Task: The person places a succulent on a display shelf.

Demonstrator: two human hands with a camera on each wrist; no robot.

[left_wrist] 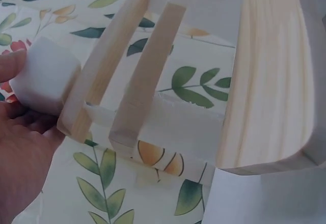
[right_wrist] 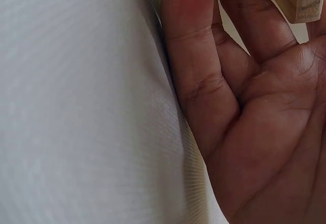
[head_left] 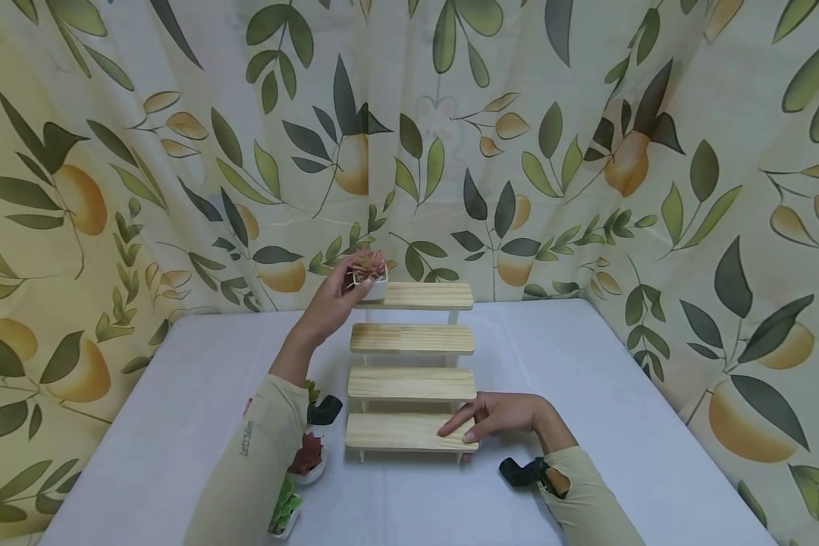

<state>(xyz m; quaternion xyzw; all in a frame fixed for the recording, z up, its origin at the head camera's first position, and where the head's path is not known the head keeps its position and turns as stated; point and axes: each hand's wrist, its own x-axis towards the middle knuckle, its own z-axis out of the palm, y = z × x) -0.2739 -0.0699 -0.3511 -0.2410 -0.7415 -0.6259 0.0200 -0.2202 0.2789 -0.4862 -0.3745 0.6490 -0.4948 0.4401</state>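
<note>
Standing on one white-covered table (head_left: pixel 560 341), a single wooden stand (head_left: pixel 409 339) with four tiers rises between the left hand (head_left: pixel 331 303) and the right hand (head_left: pixel 505 417). The right hand grips the right end of the lowest tier (head_left: pixel 396 431), thumb and forefinger on top, seemingly to steady it. The left hand is clamped on one pink succulent (head_left: pixel 371 265) by its white pot (head_left: pixel 380 289), at the left end of the top tier (head_left: pixel 426 294); whether it bears on the wood is unclear. Placing it there looks like the step in hand, and the next move likely calls for seating the pot level, then loosening the fingers gently. Three more plants show on the near side of the left hand: one green (head_left: pixel 285 504), one red-brown (head_left: pixel 309 455), one yellowish (head_left: pixel 312 390), mostly hidden.
</note>
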